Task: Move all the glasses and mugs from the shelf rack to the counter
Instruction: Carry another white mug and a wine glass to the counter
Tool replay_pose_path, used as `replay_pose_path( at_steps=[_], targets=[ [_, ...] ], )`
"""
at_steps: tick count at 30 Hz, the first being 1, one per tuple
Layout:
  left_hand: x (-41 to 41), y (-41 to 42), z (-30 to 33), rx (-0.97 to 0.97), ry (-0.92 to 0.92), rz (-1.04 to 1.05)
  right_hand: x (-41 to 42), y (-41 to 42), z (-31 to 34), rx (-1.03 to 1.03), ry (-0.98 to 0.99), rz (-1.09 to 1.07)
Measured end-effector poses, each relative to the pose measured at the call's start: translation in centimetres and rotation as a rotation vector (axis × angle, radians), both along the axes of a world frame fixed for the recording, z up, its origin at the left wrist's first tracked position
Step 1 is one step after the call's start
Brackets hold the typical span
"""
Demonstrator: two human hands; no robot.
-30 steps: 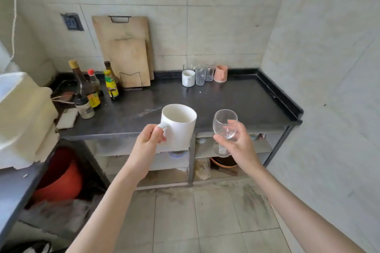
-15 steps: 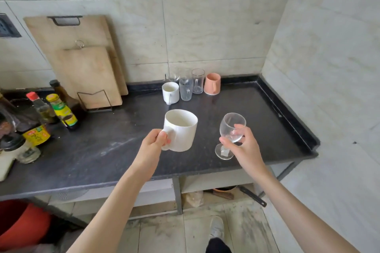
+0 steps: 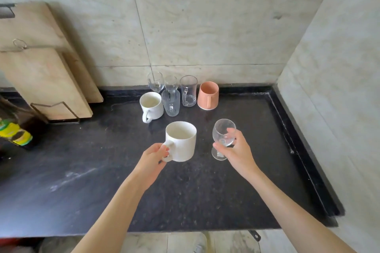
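Observation:
My left hand point(image 3: 153, 159) grips the handle of a big white mug point(image 3: 182, 141), held upright over the black counter point(image 3: 102, 181). My right hand point(image 3: 236, 150) holds a clear stemmed glass point(image 3: 223, 134) by its bowl, to the right of the mug. Whether either one touches the counter I cannot tell. At the back by the wall stand a smaller white mug point(image 3: 151, 106), a ribbed glass mug point(image 3: 171, 103), a clear glass mug point(image 3: 188, 93), a pink mug point(image 3: 208, 95) and two stemmed glasses point(image 3: 155, 81). The shelf rack is out of view.
Two wooden cutting boards point(image 3: 41, 72) lean on the wall at the left in a wire stand. A sauce bottle with a yellow-green label point(image 3: 16, 133) stands at the far left. The counter has a raised rim point(image 3: 298, 144) along its right edge.
Both hands have carried the white mug and the stemmed glass up from below the counter's front edge and forward over the counter, toward the group at the back.

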State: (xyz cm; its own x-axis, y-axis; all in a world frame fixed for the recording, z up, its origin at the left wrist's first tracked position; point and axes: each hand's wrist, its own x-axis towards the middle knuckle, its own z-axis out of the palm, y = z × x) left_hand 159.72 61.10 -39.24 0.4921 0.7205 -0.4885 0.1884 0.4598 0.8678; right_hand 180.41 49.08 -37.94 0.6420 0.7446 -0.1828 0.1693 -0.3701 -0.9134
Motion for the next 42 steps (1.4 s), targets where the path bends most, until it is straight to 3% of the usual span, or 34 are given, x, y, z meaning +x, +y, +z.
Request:
replay_pose_path(
  at_steps=[17,32,42],
  targets=[
    [10.5,7.9,-7.8,-0.081,-0.074,0.144,8.2,12.2,-7.8,-0.059,0.047,-0.007],
    [13.3,10.8,-10.8,-0.105,-0.107,0.142,10.6,16.1,-10.6,-0.106,0.044,-0.058],
    [13.1,11.1,-9.8,-0.084,0.129,0.091,10.3,16.5,-10.3,-0.153,0.066,-0.06]
  ],
)
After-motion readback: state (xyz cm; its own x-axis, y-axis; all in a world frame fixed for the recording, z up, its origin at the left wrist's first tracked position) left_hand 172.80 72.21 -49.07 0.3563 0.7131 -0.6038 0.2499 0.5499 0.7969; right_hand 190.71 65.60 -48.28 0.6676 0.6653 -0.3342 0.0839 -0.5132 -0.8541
